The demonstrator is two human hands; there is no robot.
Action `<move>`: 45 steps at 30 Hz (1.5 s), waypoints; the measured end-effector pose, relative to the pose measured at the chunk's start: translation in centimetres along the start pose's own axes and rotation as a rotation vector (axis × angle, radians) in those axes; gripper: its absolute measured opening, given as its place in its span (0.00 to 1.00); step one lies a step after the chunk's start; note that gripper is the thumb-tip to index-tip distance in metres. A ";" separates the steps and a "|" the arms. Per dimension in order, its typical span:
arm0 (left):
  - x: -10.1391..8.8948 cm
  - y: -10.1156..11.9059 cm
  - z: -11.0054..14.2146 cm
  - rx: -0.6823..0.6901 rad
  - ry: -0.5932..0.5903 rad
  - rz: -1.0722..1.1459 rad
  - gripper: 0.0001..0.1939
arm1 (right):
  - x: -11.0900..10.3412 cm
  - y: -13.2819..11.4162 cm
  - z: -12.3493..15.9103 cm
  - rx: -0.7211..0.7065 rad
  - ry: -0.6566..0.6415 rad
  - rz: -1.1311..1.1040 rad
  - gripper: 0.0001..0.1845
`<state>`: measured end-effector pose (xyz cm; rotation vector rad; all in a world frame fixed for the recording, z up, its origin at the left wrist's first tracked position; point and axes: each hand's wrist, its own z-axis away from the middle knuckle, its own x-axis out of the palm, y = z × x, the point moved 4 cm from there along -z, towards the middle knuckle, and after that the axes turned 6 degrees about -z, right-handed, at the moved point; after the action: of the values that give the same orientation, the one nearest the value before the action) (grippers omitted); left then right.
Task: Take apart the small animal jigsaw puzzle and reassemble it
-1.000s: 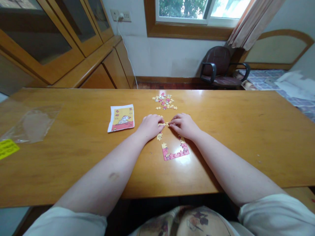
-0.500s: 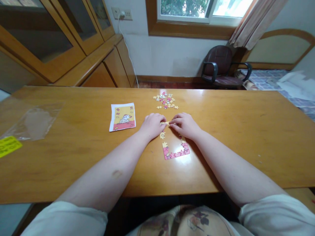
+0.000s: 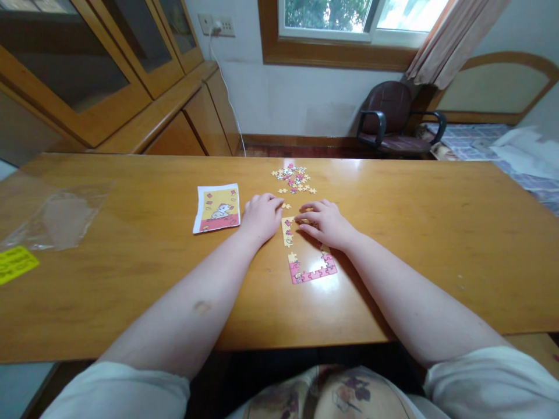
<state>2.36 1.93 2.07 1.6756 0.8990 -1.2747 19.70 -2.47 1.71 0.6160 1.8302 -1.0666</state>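
Note:
My left hand (image 3: 263, 216) lies on the table with fingers extended, their tips beside a loose yellow puzzle piece (image 3: 286, 206); whether they touch it I cannot tell. To its right is a partly joined border of a jigsaw puzzle (image 3: 312, 275), pink along the near edge and yellow higher up. A gap shows in its left side, below the joined yellow corner strip (image 3: 287, 233). My right hand (image 3: 326, 224) is open, fingers apart, over the far edge of the border and hiding part of its upper right.
Beyond my hands lies a pile of loose puzzle pieces (image 3: 292, 176). A picture sheet (image 3: 217, 208) with a white animal lies left of my left hand. Farther left are a clear plastic bag (image 3: 65, 215) and a yellow label (image 3: 17, 263). The wooden table (image 3: 414, 244) carries everything.
My left hand has drawn back left and slightly away from me, uncovering the yellow corner strip and the loose piece. My right hand's fingers have spread and lifted off the top edge.

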 end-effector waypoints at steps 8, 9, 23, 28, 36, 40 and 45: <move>0.2 -0.2 0.0 0.008 -0.034 -0.034 0.17 | -0.1 0.1 0.0 0.014 0.017 0.003 0.16; 0.2 -0.2 0.0 0.014 -0.028 -0.032 0.16 | 0.0 0.1 0.0 0.016 0.026 0.002 0.16; -0.4 -0.2 -0.3 -0.006 -0.053 -0.067 0.10 | -0.3 0.1 0.2 -0.004 0.107 -0.030 0.15; -0.1 -0.5 -0.4 -0.034 -0.048 -0.038 0.08 | -0.3 0.2 0.1 -0.012 0.106 -0.043 0.14; -0.2 0.0 -0.2 -0.015 -0.024 0.407 0.05 | -0.7 -0.6 0.3 -0.040 0.143 0.065 0.14; 0.2 1.1 0.1 0.007 -0.119 0.715 0.08 | -0.9 -0.8 0.5 -0.025 0.164 0.115 0.12; 0.6 1.3 0.2 -0.005 -0.151 0.858 0.08 | -0.9 -0.8 0.4 -0.022 0.166 0.109 0.10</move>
<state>3.63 1.25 1.68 1.6474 0.0418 -0.7741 19.73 -3.22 2.72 0.8028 1.9240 -0.9456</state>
